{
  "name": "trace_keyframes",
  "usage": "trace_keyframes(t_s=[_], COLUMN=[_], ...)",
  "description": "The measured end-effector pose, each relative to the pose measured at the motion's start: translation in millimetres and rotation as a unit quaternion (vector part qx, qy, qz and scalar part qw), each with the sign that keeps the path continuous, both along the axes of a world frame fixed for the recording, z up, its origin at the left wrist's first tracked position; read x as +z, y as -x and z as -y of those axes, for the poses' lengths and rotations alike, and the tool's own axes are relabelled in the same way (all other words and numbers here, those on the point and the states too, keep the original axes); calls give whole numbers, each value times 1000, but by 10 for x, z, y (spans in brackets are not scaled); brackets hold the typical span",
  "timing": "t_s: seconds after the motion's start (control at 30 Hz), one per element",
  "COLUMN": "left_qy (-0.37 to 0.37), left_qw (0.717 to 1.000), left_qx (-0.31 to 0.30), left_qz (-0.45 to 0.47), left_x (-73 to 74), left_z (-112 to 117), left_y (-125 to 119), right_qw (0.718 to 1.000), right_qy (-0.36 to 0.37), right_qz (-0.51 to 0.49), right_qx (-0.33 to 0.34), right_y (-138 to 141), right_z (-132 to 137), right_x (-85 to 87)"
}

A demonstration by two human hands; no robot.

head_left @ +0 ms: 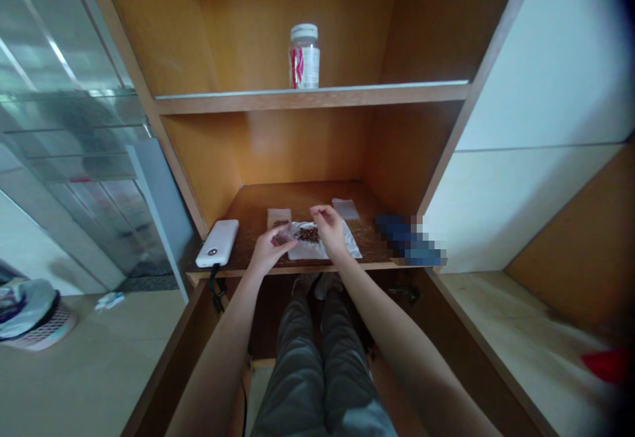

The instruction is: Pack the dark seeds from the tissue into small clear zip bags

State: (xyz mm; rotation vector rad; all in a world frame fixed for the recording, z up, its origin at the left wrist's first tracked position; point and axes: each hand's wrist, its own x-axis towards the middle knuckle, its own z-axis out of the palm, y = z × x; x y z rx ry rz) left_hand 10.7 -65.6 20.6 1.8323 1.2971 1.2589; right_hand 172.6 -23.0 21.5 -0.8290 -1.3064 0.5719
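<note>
My left hand is closed in a pinch on a small clear plastic bag held just above the wooden shelf. My right hand hovers beside it with fingertips pinched together over a pile of small dark brown pieces; what the fingertips hold is too small to see. The pile lies on a white sheet at the shelf's front. Two more small clear bags lie flat on the shelf, one behind my left hand and one behind my right.
A white power bank with a dangling cable lies at the shelf's left front. A blurred blue object sits at the right. A white-capped jar stands on the upper shelf. My legs are below the shelf. A basket sits on the floor.
</note>
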Motion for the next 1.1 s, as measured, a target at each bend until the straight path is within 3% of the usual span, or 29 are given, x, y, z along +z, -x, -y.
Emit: trace_keyframes(t_s=[0.07,0.13,0.23,0.37,0.53,0.8,0.9,0.97,1.1], left_qy=[3,4,8,11,11,8,2,0,3], left_qw=[1000,1000,1000,1000,1000,1000,1000,1000,1000], left_qx=[1,2,6,13,9,-3,-5,-6,-6], left_qz=[-2,-4,-6,-17,-14,-4,0,-3,-4], left_x=[19,24,16,10,7,9,9,5,-5], left_z=[22,33,28,13,8,4,0,-2,-6], left_y=[-7,-8,-5,1,4,5,5,6,9], right_qw=[999,987,944,890,846,817,827,862,943], right_qy=[40,58,62,34,16,36,62,56,-23], right_qz=[31,147,320,452,532,574,558,504,331], right_qx=[8,23,46,51,40,30,25,23,29], right_y=[-163,-333,-524,-627,-656,-652,-634,-586,-353], right_z=[-102,-150,-144,-155,-258,-272,-217,-170,-84], right_x=[25,22,-31,-109,-153,-167,-106,-42,87])
